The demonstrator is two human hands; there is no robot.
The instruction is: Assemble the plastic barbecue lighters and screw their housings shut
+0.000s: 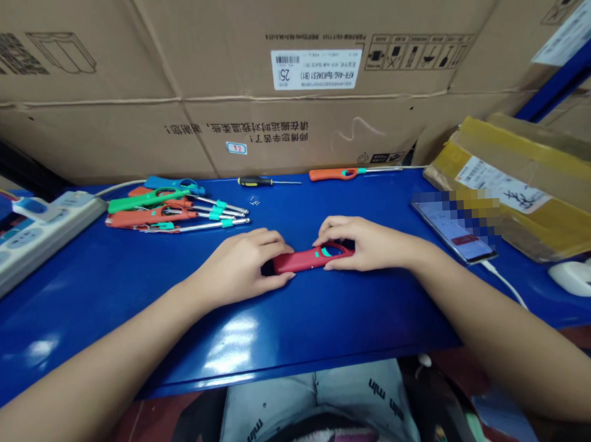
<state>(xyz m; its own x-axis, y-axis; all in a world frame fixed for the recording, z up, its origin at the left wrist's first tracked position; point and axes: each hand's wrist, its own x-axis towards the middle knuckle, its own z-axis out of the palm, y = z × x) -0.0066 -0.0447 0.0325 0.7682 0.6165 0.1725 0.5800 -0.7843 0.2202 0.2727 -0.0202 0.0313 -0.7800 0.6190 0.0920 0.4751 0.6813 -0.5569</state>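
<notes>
A red lighter handle [305, 259] with a teal trigger lies level over the blue table, no metal tube showing on it. My left hand [248, 264] pinches its left end between thumb and fingers. Round the looped right end, my right hand [364, 242] is closed. Beyond my hands lie a black and yellow screwdriver [256, 181], a few tiny screws [255, 201] and an orange long-necked lighter [333, 174]. Several more lighters in orange, green and blue form a pile [150, 216] at the back left, their metal tubes pointing right.
A white power strip [36, 230] runs along the left side. On the right are a phone [456, 231] with a white cable, a taped cardboard box [538, 186] and a white object [579, 278]. Large cartons [235, 51] stand along the back of the blue table [332, 325].
</notes>
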